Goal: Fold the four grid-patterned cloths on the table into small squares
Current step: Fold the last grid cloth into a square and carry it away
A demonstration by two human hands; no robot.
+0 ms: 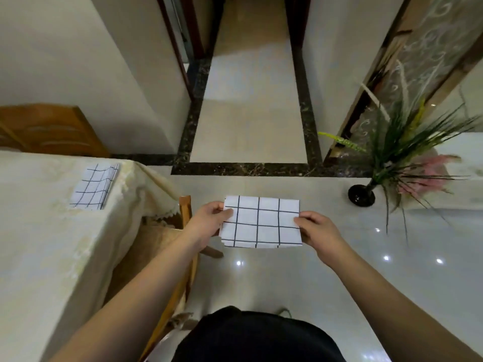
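Since the folded cloth is held out in mid-air at frame centre, pinched at its side edges by the left hand and right hand, the layers could easily slip apart before reaching the stack on the table, upper left.

No readable text, label, brand, number or sign is found anywhere; only plain black grid lines are printed on the white cloths.

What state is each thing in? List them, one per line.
White grid-patterned cloth in the hands: folded, held in the air above the floor.
White grid-patterned cloths on the cream-covered table: folded, stacked, lying flat.
Left hand: pinching the held cloth's left edge.
Right hand: pinching its right edge.
Black vase: upright, holding grasses.
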